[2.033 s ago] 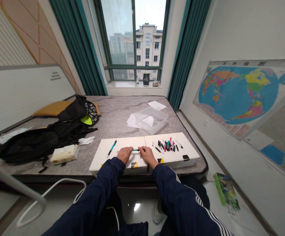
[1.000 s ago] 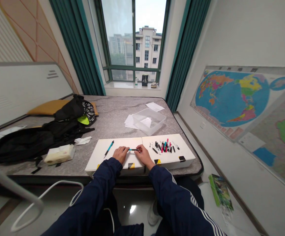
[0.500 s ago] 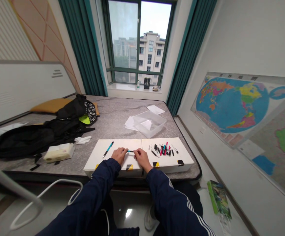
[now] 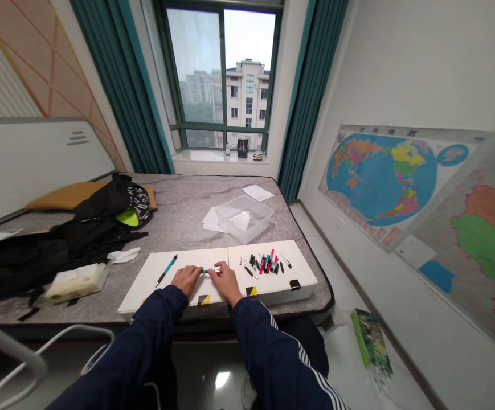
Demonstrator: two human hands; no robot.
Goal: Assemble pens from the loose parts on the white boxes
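Observation:
My left hand and my right hand meet over the left white box. Between them is a small blue pen part, pinched by the fingers of both hands. A whole blue and black pen lies on the same box, left of my left hand. On the right white box, to the right of my right hand, several black, red and blue pen parts are spread in a loose pile.
Behind the boxes a clear plastic bin rests partly on white paper. A tissue pack, a crumpled tissue and a black bag lie at left. A white cable curves at lower left.
The view has turned to the right, so things appear shifted left. My right fingers have changed their grip at the pen part's right end.

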